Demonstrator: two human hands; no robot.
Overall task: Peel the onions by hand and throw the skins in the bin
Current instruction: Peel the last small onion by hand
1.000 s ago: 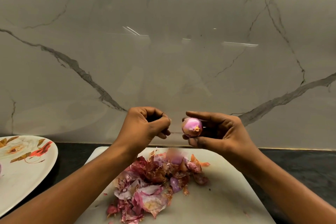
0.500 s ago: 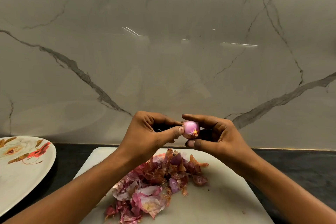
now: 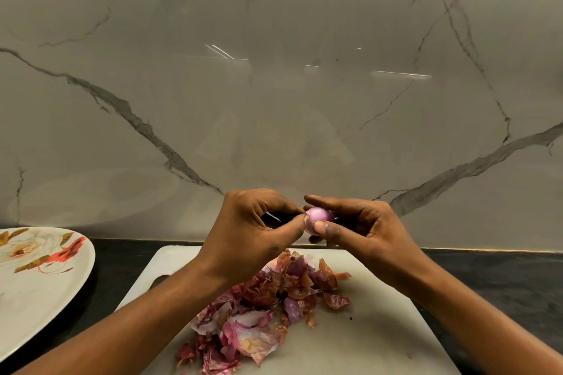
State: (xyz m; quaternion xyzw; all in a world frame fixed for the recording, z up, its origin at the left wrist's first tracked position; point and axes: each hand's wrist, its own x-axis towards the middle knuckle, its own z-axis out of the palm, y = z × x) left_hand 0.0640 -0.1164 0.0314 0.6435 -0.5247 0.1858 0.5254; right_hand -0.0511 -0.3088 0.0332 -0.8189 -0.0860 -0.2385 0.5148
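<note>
1. One dark desk [image 3: 502, 277] carries everything; the chopping board is my landmark.
2. One flowered plate [image 3: 36, 283] sits left of the board, partly out of view.
3. One white chopping board [image 3: 365, 338] lies below my hands.
4. One heap of skins [image 3: 262, 307] rests on the board; no bin is in view.
5. My right hand [image 3: 365, 231] pinches the one onion [image 3: 320, 216] above the board's far edge; my left hand [image 3: 253, 234] nips at its skin, I judge. The peeling step is in hand. Next I should pull any loose skin away.
</note>
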